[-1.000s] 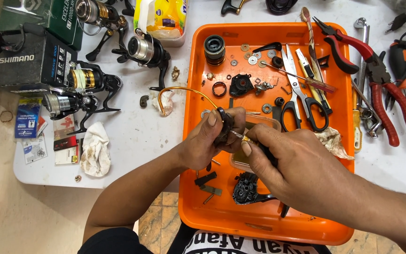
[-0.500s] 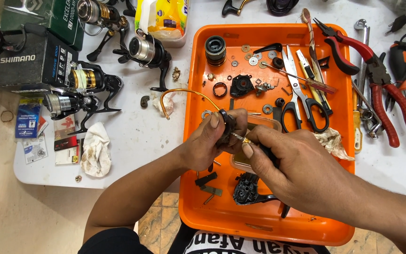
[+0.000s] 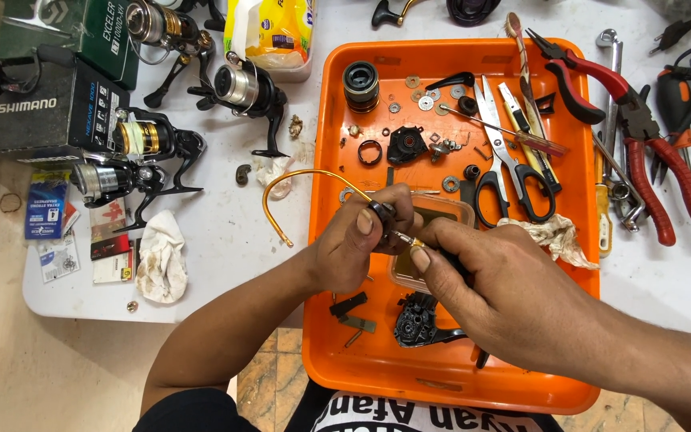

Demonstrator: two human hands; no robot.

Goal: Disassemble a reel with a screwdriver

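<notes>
Two hands met over the orange tray [image 3: 325,336]: the left hand [image 3: 349,252] pinched a small reel part [image 3: 383,214] with its gold bail wire [image 3: 281,200], the right hand [image 3: 505,292] gripped a thin tool [image 3: 404,238] against it. Farther off lay scissors [image 3: 505,164]; red pliers [image 3: 641,136] right, reels [image 3: 141,144] left.

hands: my left hand [image 3: 353,248] and right hand [image 3: 497,280] barely shifted | reel part [image 3: 383,214]: slightly re-angled between my fingertips

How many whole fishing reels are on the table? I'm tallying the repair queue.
4: one reel at top, one beside it, two left. More may lie off-frame.
</notes>
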